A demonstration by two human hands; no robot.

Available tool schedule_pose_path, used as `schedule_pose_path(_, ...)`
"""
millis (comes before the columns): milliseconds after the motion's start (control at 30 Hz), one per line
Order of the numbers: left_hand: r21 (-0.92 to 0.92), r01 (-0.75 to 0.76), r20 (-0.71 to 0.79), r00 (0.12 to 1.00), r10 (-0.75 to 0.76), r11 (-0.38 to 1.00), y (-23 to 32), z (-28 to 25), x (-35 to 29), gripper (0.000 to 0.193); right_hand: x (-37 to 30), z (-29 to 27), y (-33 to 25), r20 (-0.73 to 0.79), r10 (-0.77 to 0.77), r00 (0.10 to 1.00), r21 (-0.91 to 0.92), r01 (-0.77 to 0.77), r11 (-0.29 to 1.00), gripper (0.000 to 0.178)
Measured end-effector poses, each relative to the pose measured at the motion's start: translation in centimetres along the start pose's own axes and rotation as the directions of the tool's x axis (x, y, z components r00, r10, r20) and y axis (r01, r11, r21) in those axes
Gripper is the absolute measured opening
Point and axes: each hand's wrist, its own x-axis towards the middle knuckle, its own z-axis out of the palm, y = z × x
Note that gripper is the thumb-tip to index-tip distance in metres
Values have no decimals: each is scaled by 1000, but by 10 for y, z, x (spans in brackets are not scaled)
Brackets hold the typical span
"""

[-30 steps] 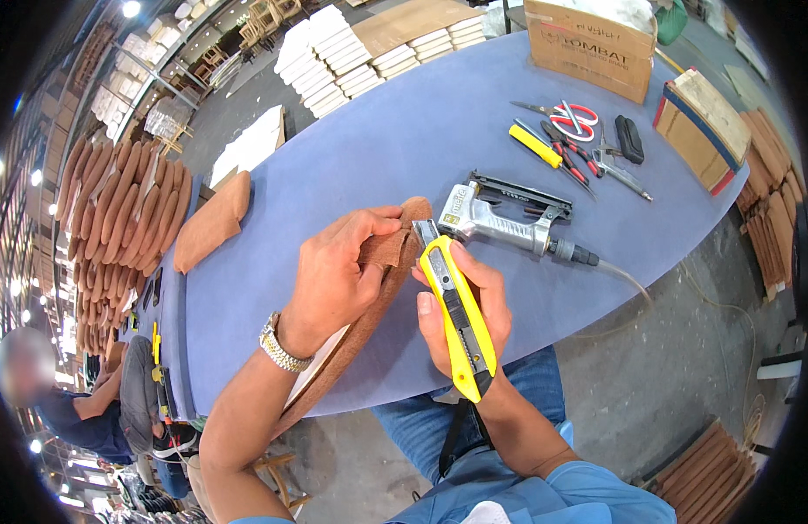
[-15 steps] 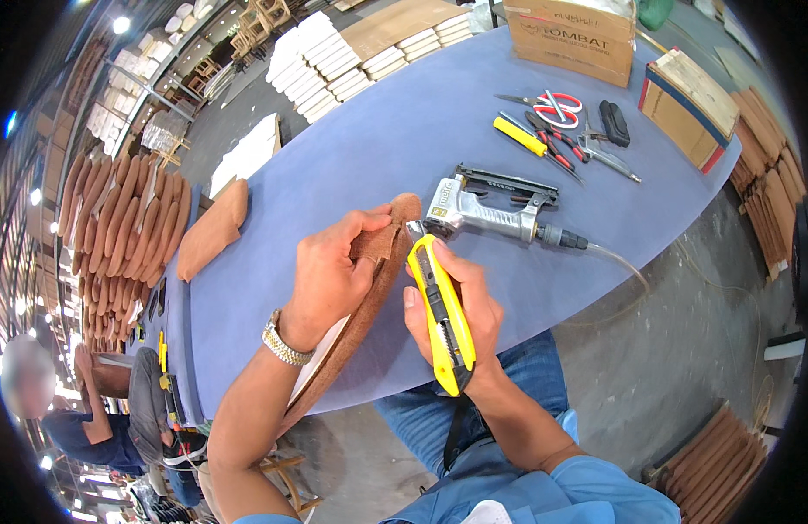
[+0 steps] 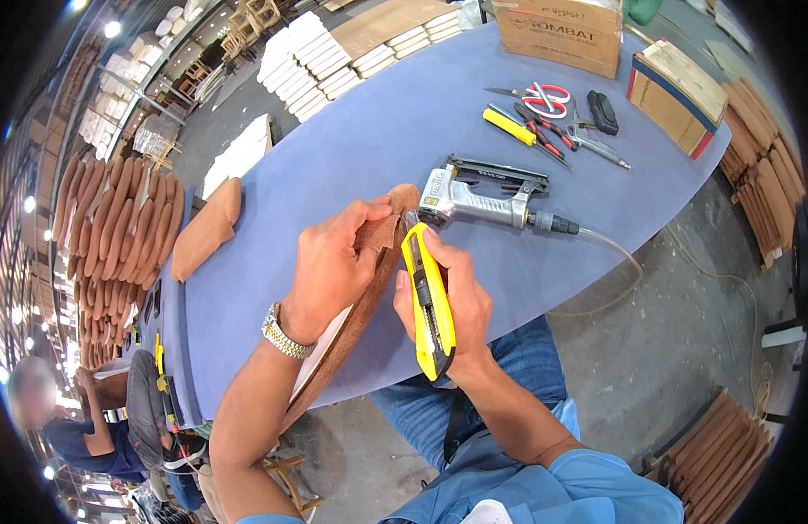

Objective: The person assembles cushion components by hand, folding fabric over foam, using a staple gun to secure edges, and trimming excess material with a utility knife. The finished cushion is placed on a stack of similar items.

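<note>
My left hand (image 3: 334, 266) pinches a folded flap of brown fabric at the edge of an upholstered cushion panel (image 3: 356, 327), which is tilted up on its side. White backing shows along the panel's inner side. In my right hand (image 3: 461, 301) is a yellow and black utility knife (image 3: 428, 301). Its blade end touches or nearly touches the panel's edge, close beside my left fingers; the exact contact is hard to make out. Just beyond the knife lies a silver staple gun (image 3: 483, 194) with an air hose (image 3: 618, 249).
The blue-covered table (image 3: 290, 210) holds red-handled scissors (image 3: 544, 100), a yellow-handled screwdriver (image 3: 509, 127), pliers (image 3: 548, 131), a cardboard box (image 3: 557, 39) and another brown panel (image 3: 207, 229). Stacked panels (image 3: 120, 227) stand at the left. A person (image 3: 94, 445) sits at the lower left.
The knife has tilted slightly more upright and shifted a little left, its blade end staying by the panel's edge. My left hand keeps its pinch on the fabric flap.
</note>
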Motion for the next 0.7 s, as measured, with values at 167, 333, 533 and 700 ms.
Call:
schedule_pose_path(167,30,25,16,1000,-25,999,3,-1,4,42,-2,8,5,-43,-30,999,-19,29,999,51)
schedule_pose_path(333,-27,43,11,999,-43,999,-7,-2,5,43,-1,16,6,-46,-57,997,-23,56,998,49)
schedule_pose_path(533,-49,61,42,997,-59,997,-11,-6,13,39,4,20,13,-26,-157,987,-80,155,985,49)
schedule_pose_path(700,-80,52,26,998,-50,995,-14,-5,13,37,5,16,8,45,-112,993,-105,116,988,49)
